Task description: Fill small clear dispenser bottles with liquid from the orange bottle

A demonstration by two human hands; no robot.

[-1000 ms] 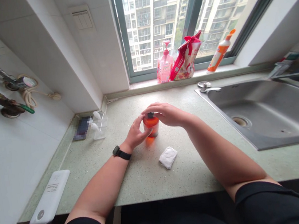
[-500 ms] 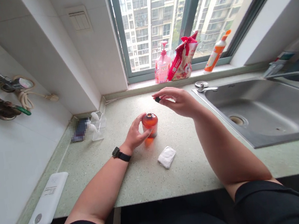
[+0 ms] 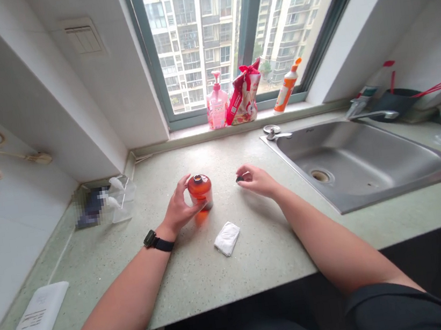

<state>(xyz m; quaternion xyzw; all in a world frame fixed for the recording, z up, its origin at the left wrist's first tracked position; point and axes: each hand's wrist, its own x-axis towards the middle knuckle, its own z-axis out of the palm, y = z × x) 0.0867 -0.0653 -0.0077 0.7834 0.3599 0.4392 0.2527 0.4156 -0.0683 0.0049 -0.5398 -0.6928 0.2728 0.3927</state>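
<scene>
My left hand (image 3: 178, 209) curled round an uncapped amber bottle (image 3: 200, 189), thumb across its front, my right hand (image 3: 260, 181), right of the bottle, pinching a black cap (image 3: 239, 179)

Left hand (image 3: 180, 209) wrapped on near-left side of orange bottle (image 3: 200, 190), upright on counter (image 3: 271, 245), neck uncapped. Right hand (image 3: 259, 181) pinching black cap (image 3: 239, 179), apart from bottle. Folded tissue (image 3: 227, 238) between forearms, near bottle. Watch (image 3: 157, 241) on left wrist. Sink (image 3: 358, 158) at right. Sill: pink pump (image 3: 218, 107), red bag (image 3: 243, 98), orange-white squeeze bottle (image 3: 287, 91).
</scene>
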